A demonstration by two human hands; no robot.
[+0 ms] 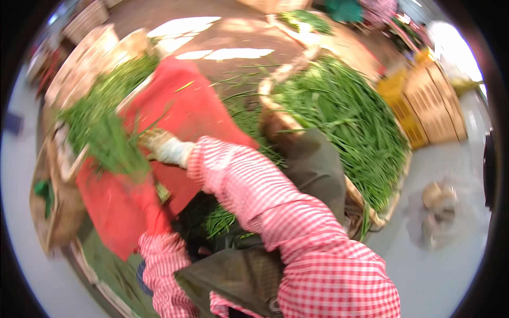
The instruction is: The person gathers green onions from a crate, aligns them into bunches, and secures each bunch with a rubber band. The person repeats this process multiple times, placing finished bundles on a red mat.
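Note:
My left hand (148,198), in a red glove blurred by motion, grips a bunch of long green stalks (115,145) that look like chives. Its leafy end points up and left, over a crate. Pale stem ends (163,193) show at the other side of that glove. My right hand (161,146), in a soiled white glove, is just right of the bunch, above a red cloth (179,99). A thin stalk lies by its fingertips; whether they hold it is unclear. More cut stalks (119,81) fill the crate beyond.
A large basket (266,93) heaped with green leaves (350,131) stands by my right knee (316,167). Loose stalks (220,220) lie between my legs. Yellow and tan plastic crates (429,107) stand at the right. Another crate (85,22) is at the far left.

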